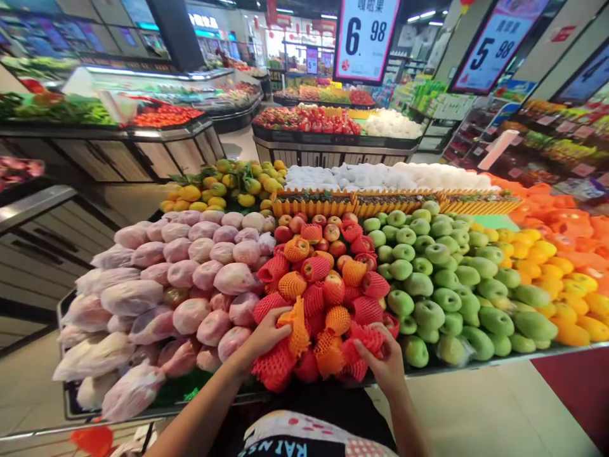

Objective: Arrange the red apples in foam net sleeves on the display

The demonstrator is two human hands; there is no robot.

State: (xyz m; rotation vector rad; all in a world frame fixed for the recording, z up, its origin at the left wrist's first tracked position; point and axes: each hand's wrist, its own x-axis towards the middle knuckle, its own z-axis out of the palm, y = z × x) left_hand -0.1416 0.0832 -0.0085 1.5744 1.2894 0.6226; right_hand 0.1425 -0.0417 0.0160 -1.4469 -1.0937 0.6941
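Evidently the sorting of apples and foam sleeves on this fruit stand is only partly along, as far as I can judge from where I'm standing. Farthest left on it lie the pale pink fruits [235, 279], most in clear wrapping, with neither hand among them. Next comes the shopper's left hand [267, 331], thumb and fingers pinching an orange foam net [298, 330] at the near edge of the apple heap; whether there's an apple inside, I can't tell. Across the middle of the heap, the sleeved apples [316, 269] sit snug in red or orange netting, so that part looks done. Behind them, toward the back, a cluster of bare apples [337, 248] has no sleeves, and I'd count those as left over. Farther right, the right hand [387, 362] grips a red foam net [371, 339] between thumb and fingers, its contents hidden from me; I'd call both pieces unfinished. Beyond that hand, the green fruits [419, 284] and then the yellow fruits [564, 311] rest in their own heaps, apart from this work.
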